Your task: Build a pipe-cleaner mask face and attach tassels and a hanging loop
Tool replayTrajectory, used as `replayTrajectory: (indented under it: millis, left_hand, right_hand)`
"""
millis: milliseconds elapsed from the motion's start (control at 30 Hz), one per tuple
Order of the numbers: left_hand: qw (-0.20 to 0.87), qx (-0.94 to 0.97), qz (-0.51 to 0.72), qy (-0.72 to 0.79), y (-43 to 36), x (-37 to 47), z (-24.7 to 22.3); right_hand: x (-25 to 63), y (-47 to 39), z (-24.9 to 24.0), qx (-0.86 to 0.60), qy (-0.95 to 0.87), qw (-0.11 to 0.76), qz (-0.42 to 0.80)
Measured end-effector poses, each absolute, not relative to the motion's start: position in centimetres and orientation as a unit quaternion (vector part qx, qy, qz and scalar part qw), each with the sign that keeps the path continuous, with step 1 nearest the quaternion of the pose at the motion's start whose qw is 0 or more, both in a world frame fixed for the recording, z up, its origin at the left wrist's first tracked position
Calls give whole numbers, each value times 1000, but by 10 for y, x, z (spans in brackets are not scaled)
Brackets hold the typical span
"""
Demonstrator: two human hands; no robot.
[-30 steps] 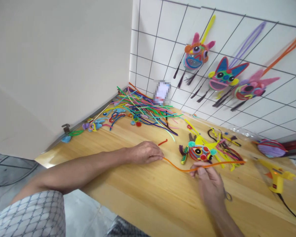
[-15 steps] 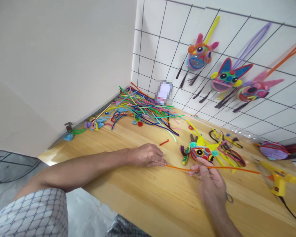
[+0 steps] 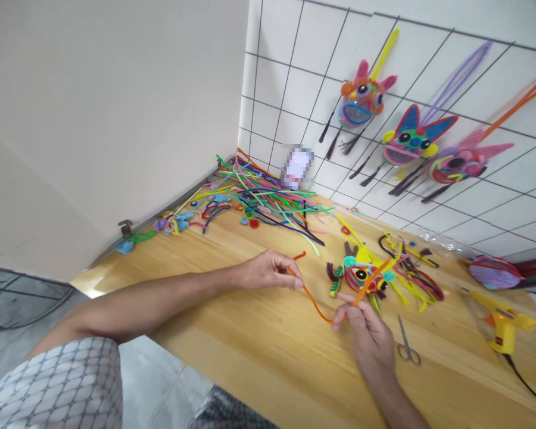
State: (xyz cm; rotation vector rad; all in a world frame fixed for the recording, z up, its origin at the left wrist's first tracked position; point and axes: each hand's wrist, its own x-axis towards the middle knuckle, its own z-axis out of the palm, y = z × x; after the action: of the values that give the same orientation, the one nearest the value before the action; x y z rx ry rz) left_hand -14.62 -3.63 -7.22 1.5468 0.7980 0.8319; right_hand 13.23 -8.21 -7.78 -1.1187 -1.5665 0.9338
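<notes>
An orange pipe cleaner (image 3: 315,302) sags between my two hands over the wooden table. My left hand (image 3: 270,271) pinches it near one end. Closed around it farther along is my right hand (image 3: 368,333), and the free part slants up past the fingers to the right. Just beyond the right hand lies a colourful animal-face ornament (image 3: 361,277) with yellow ears and black-and-yellow eyes. A short red pipe cleaner piece (image 3: 300,255) rests behind my left hand. Scissors (image 3: 408,348) lie at the right of my right wrist.
A heap of coloured pipe cleaners (image 3: 268,196) fills the table's back corner, near a blurred phone (image 3: 297,167). At the right stands a yellow glue gun (image 3: 502,322) with a black cord. Three face ornaments (image 3: 411,140) hang on the tiled wall (image 3: 290,77).
The orange pipe cleaner was nearly straight and now bends down between the hands, its free end raised. My right hand has shifted slightly left and nearer, uncovering the scissors.
</notes>
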Motion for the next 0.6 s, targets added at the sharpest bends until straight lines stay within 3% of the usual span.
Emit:
replayTrajectory:
  millis: [167, 600]
  left_hand:
    - [658, 573, 364, 326, -34, -144, -64]
    - [652, 576, 372, 323, -36, -138, -76]
  right_hand:
    - [131, -82, -81, -449, -665, 449, 394]
    - [128, -84, -94, -486, -672, 375, 413]
